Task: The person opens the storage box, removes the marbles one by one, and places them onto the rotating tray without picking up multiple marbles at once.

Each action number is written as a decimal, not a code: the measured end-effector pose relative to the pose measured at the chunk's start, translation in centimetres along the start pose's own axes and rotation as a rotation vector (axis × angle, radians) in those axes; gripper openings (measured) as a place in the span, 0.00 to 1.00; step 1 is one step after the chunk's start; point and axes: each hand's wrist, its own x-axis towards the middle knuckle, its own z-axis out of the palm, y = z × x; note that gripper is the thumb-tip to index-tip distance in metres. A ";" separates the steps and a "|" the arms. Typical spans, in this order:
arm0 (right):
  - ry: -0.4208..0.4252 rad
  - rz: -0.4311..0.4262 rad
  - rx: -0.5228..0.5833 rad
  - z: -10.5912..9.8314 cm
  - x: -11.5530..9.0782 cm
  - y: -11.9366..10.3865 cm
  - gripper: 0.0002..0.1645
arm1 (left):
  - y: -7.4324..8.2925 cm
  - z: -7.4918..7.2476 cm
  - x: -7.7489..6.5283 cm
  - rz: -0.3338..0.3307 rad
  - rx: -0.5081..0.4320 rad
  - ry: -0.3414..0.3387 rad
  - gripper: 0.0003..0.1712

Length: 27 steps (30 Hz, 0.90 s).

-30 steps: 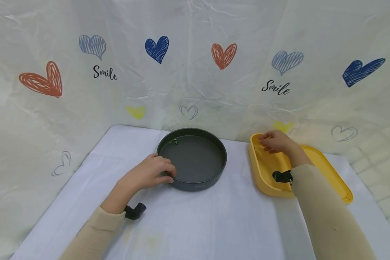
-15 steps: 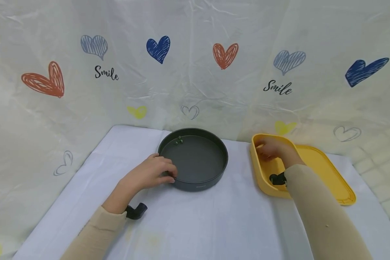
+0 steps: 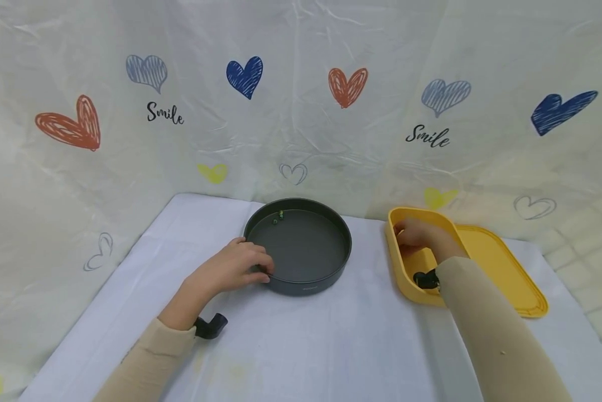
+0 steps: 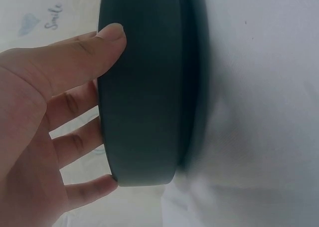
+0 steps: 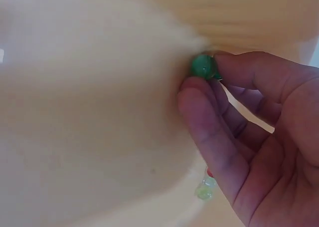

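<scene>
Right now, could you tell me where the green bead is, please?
In the right wrist view the green bead is pinched at the fingertips of the right hand, inside the yellow box on the table's right side.

Yellow tray's inside is blurred in the right-wrist view.
</scene>
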 end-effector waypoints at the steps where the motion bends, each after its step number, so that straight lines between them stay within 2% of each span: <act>1: -0.005 -0.001 0.006 0.0 0.0 0.0 0.14 | 0.0 0.0 0.0 0.000 -0.001 0.001 0.08; 5: 0.001 -0.008 -0.003 -0.5 -0.5 0.0 0.13 | 0.0 0.1 -0.1 -0.001 -0.002 0.002 0.07; 7: 0.041 -0.004 -0.006 -0.9 -0.9 -0.1 0.12 | 0.1 0.1 -0.1 0.000 -0.003 0.002 0.07; 9: 0.115 -0.013 -0.015 -1.2 -1.5 -0.3 0.12 | 0.2 0.0 -0.1 -0.002 -0.004 -0.001 0.07; 14: 0.382 -0.049 0.005 -1.6 -2.5 -1.5 0.14 | 0.3 -0.1 -0.1 -0.010 -0.010 -0.001 0.07; 17: 0.472 -0.069 0.090 -1.4 -2.8 -2.1 0.19 | 0.3 -0.2 -0.2 -0.016 -0.016 -0.003 0.07; 21: 0.520 -0.117 0.237 -0.8 -3.0 -3.0 0.25 | 0.3 -0.2 -0.1 -0.010 -0.016 -0.004 0.07; 27: 0.536 -0.288 0.474 1.4 -3.9 -5.0 0.23 | 0.2 -0.2 0.0 -0.006 -0.008 -0.004 0.07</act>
